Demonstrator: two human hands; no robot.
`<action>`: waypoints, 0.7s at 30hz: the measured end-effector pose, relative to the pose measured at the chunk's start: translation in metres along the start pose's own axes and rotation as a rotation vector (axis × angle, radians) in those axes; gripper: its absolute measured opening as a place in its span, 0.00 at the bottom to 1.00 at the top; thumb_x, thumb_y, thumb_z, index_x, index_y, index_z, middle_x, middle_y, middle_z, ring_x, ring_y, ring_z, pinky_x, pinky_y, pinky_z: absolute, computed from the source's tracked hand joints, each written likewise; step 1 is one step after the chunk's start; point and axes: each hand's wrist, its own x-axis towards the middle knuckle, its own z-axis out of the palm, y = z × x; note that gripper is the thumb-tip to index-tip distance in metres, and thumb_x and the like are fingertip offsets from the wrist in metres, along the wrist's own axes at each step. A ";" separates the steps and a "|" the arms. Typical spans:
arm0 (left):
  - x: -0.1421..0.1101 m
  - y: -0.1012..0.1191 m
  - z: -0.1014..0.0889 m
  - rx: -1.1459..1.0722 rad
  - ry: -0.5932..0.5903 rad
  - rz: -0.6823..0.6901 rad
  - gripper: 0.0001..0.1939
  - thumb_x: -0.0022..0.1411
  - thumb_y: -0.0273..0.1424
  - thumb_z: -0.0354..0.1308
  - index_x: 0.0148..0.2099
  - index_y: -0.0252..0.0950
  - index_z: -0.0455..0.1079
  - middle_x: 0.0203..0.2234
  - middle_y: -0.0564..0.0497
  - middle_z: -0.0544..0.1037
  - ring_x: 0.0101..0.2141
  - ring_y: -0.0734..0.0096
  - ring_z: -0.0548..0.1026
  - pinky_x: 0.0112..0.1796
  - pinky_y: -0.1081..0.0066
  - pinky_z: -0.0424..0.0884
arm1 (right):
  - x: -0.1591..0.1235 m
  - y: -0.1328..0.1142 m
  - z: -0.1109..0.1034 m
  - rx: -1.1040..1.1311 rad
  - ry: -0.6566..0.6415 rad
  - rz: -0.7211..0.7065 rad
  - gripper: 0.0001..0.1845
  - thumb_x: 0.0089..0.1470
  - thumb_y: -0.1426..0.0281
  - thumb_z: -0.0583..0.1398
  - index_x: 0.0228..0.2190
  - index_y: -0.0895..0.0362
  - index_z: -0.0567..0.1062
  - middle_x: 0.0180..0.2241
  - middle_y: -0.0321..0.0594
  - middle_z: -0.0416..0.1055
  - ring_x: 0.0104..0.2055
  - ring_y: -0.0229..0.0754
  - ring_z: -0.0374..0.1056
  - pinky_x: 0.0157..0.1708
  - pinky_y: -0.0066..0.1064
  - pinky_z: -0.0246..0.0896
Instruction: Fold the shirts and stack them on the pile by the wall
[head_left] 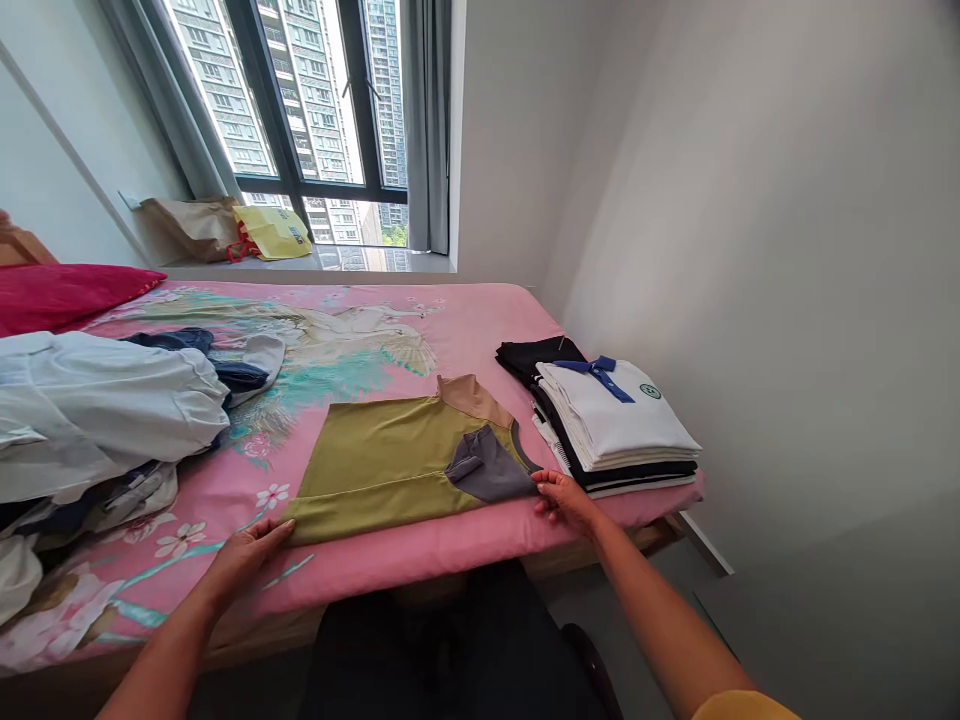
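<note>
An olive-green T-shirt (382, 450) lies partly folded on the bed, its neckline toward the right. A grey sleeve is folded inward over it, and a tan shoulder panel shows at the far side. My left hand (251, 545) pinches the near corner of the hem between thumb and fingers. At the other end, my right hand (561, 500) grips the near edge of the shirt close to the dark collar. The cloth between both hands lies flat along the bed's front edge.
Right of the shirt stands a stack of folded clothes (619, 415), a white shirt with blue trim on top. A loose heap of clothes (112, 400) lies at left, near a red pillow (67, 295). Bags, one yellow (271, 232), sit on the windowsill.
</note>
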 end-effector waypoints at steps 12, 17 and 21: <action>-0.030 0.038 -0.008 0.136 0.112 -0.088 0.18 0.62 0.38 0.54 0.50 0.33 0.66 0.44 0.47 0.72 0.41 0.65 0.73 0.40 0.62 0.73 | 0.000 0.000 0.014 -0.026 0.002 0.109 0.16 0.44 0.66 0.62 0.34 0.55 0.63 0.24 0.28 0.62 0.15 0.30 0.64 0.10 0.17 0.46; -0.028 0.030 -0.004 0.200 0.096 -0.095 0.18 0.61 0.39 0.54 0.49 0.32 0.67 0.43 0.48 0.72 0.41 0.64 0.73 0.40 0.62 0.72 | -0.004 -0.001 0.008 -0.081 -0.030 0.149 0.18 0.43 0.64 0.63 0.35 0.55 0.64 0.26 0.31 0.65 0.17 0.33 0.67 0.11 0.19 0.52; -0.018 0.025 0.001 0.265 0.011 -0.074 0.16 0.60 0.41 0.55 0.40 0.32 0.70 0.31 0.52 0.74 0.31 0.71 0.73 0.33 0.69 0.70 | -0.002 0.002 0.010 -0.102 0.019 0.102 0.17 0.45 0.62 0.62 0.34 0.57 0.65 0.26 0.33 0.67 0.15 0.31 0.64 0.11 0.19 0.51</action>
